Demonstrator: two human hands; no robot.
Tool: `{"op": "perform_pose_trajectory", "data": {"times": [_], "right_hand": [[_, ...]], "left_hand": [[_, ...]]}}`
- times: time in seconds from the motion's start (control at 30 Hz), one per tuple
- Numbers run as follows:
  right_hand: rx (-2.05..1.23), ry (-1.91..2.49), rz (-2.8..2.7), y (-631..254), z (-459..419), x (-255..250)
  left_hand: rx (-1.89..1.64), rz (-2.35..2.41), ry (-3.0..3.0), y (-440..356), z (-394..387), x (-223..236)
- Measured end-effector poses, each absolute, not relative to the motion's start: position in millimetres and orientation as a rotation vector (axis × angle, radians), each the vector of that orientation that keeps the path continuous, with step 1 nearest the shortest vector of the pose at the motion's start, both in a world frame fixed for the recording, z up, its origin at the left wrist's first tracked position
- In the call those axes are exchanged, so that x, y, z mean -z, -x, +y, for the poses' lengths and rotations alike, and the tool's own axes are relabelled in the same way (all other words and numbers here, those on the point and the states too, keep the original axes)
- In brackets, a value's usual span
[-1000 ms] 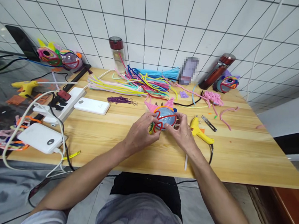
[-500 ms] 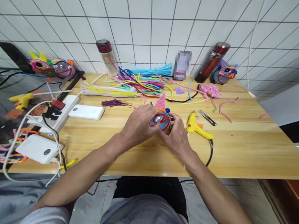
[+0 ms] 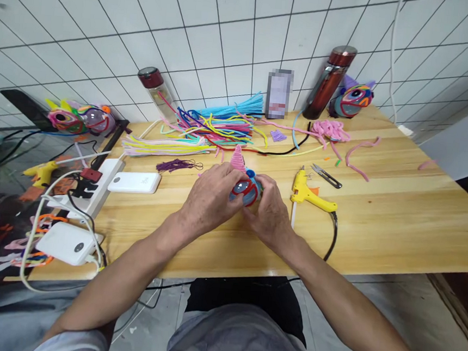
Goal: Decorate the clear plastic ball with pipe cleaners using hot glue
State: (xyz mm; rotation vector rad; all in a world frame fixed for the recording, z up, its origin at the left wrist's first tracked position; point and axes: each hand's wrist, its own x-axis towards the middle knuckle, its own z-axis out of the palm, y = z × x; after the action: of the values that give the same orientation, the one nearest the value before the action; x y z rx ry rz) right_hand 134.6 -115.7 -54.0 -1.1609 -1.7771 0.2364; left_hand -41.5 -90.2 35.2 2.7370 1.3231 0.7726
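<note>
Between both hands, above the wooden table, is a clear round ornament trimmed with red and blue pipe cleaners. A pink pipe-cleaner cone sticks up from its far side. My left hand wraps round its left side, the thumb along the near face. From the right, my right hand grips the same ornament with bent fingers. Much of it is hidden by the fingers. A yellow glue gun lies to the right of my right hand, with small thread snips behind it.
Bundles of coloured pipe cleaners lie at the back near a bottle, a phone and a red flask. A similar finished ornament stands back right. Left are a white power bank and a power strip with cables.
The view has tilted and shifted slightly. Both hands still hold the ornament, and its trim faces a little differently, with less of it showing between the fingers.
</note>
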Motion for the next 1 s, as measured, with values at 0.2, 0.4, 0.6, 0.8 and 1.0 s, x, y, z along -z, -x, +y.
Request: {"op": "perform_pose_trajectory", "data": {"times": [0.2,0.4,0.6,0.8,1.0], "right_hand": [[-0.135,1.129,-1.774,-133.1,-114.6,59.4],[-0.069,1.105,-1.771,-131.3,-115.4,60.2],[-0.044,1.091,-1.797,-131.1,-117.6,57.6],[0.034,1.099,-1.853,-131.8,-118.8,55.3],[0.066,1.135,-1.897,-131.9,-120.7,53.0]], "left_hand": [[-0.628,1.395,-2.686,40.9,-92.1,-43.9],[-0.503,1.427,-2.673,37.5,-93.0,-53.1],[-0.439,1.413,-2.657,39.7,-93.3,-57.1],[-0.398,1.412,-2.661,39.6,-92.5,-59.3],[-0.346,1.404,-2.699,38.3,-91.4,-60.4]]}}
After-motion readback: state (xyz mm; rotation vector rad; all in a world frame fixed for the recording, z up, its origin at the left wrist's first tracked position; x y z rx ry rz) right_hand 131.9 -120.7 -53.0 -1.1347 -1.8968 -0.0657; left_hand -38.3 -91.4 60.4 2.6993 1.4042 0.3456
